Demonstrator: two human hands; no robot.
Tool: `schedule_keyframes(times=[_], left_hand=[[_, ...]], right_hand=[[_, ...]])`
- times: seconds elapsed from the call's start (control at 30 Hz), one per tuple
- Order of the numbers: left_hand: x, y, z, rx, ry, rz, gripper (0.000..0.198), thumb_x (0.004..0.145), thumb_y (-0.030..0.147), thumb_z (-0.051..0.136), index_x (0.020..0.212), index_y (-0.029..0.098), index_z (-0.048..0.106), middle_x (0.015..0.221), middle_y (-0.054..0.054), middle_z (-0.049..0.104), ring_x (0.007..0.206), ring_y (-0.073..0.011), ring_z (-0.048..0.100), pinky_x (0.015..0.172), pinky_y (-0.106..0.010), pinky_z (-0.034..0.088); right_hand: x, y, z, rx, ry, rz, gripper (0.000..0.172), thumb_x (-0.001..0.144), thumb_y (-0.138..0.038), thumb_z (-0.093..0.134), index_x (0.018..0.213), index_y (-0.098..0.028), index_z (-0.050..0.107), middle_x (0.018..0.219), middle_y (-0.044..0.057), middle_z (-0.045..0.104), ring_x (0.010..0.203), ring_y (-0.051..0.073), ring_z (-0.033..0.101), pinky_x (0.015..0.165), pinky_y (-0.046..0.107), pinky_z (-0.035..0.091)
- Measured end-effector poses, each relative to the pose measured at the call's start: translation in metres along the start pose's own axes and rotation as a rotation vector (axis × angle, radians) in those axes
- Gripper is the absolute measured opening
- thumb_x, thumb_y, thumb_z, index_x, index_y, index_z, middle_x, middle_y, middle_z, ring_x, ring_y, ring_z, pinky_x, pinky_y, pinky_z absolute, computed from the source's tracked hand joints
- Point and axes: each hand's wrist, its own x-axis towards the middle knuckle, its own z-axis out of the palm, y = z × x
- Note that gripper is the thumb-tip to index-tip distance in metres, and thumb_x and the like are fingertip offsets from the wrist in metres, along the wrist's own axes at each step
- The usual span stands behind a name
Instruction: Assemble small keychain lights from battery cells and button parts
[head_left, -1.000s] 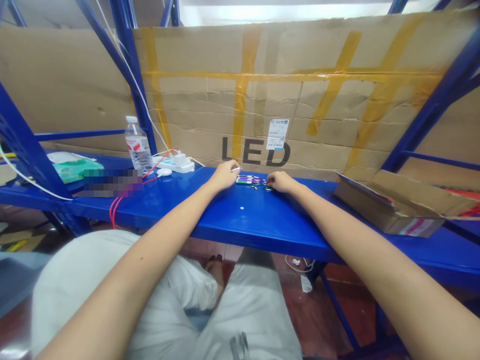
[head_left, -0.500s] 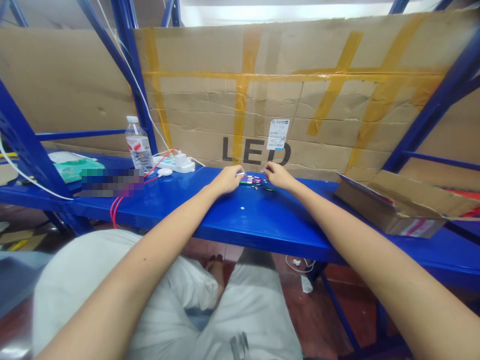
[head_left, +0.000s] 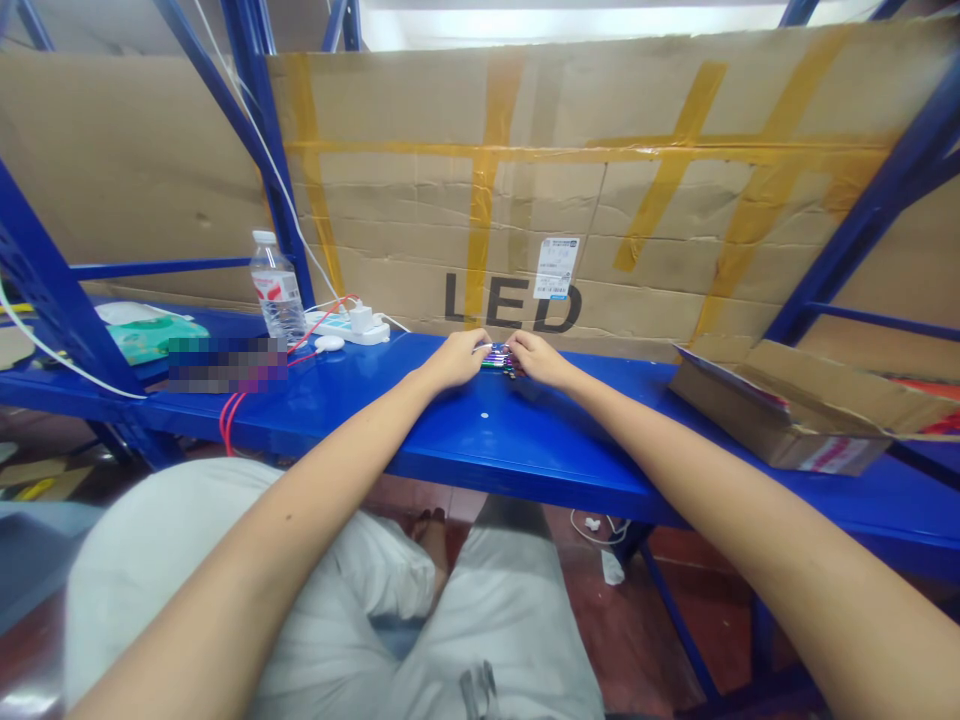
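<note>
Several small, shiny, metallic pieces in purple, green and silver (head_left: 495, 359) lie close together on the blue shelf (head_left: 420, 430). Their exact kind is too small to tell. On their left side is my left hand (head_left: 456, 360), its thumb and fingers drawn together at the pieces' upper edge. From the right, my right hand (head_left: 540, 361) reaches the same cluster with closed fingertips, and hides part of it. The fingertips of both hands are only a short gap apart. What either hand pinches cannot be made out.
An open cardboard box (head_left: 787, 420) stands on the right. To the left are a water bottle (head_left: 277, 292), a white power strip (head_left: 367, 330) with cables, and a green packet (head_left: 161, 338). A large taped carton (head_left: 390, 220) walls off the back.
My right hand has moved left, bringing its fingertips from beside the shiny pieces to their right end, near my left hand. My left hand has hardly moved.
</note>
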Motion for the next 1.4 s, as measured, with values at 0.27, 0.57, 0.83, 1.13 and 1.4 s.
schedule_keyframes(times=[0.27,0.57,0.83,1.13,1.4], left_hand=[[0.000,0.003,-0.001,0.007,-0.023,0.027,0.021,0.094,0.026,0.050,0.097,0.016,0.068,0.098,-0.008,0.074,0.091,-0.0223,0.065,0.086,-0.035,0.049],[-0.002,0.007,-0.003,0.007,-0.069,0.056,0.024,0.093,0.024,0.052,0.102,0.016,0.073,0.104,-0.009,0.076,0.097,-0.0223,0.068,0.090,-0.033,0.050],[-0.002,0.009,-0.003,0.066,-0.113,0.097,0.029,0.093,0.024,0.053,0.108,0.017,0.076,0.107,-0.010,0.076,0.099,-0.0243,0.069,0.087,-0.032,0.050],[-0.003,0.009,-0.003,0.139,-0.090,0.199,0.023,0.090,0.021,0.056,0.107,0.018,0.071,0.097,-0.009,0.076,0.088,-0.0224,0.068,0.079,-0.031,0.049],[-0.004,0.017,-0.003,0.237,-0.052,0.247,0.012,0.089,0.018,0.057,0.097,0.017,0.067,0.094,-0.009,0.074,0.087,-0.0222,0.068,0.076,-0.030,0.047]], right_hand=[[-0.003,0.000,0.010,0.437,-0.075,0.147,0.020,0.090,-0.024,0.054,0.076,-0.022,0.040,0.057,-0.006,0.038,0.051,0.010,0.035,0.052,0.023,0.034],[-0.004,0.005,0.014,0.522,-0.077,0.147,0.019,0.086,-0.019,0.057,0.075,-0.022,0.041,0.057,-0.006,0.040,0.050,0.009,0.035,0.050,0.022,0.032],[0.001,0.017,0.017,0.373,-0.044,0.117,0.013,0.087,-0.021,0.054,0.079,-0.022,0.044,0.057,-0.006,0.041,0.049,0.010,0.038,0.049,0.023,0.034],[0.001,0.016,0.011,-0.081,-0.004,-0.019,0.011,0.092,-0.020,0.044,0.081,-0.021,0.045,0.064,-0.002,0.051,0.063,0.016,0.050,0.061,0.027,0.040],[0.003,0.013,0.007,-0.243,0.076,-0.160,0.009,0.087,-0.013,0.041,0.086,-0.022,0.039,0.083,0.004,0.058,0.078,0.018,0.053,0.075,0.032,0.043]])
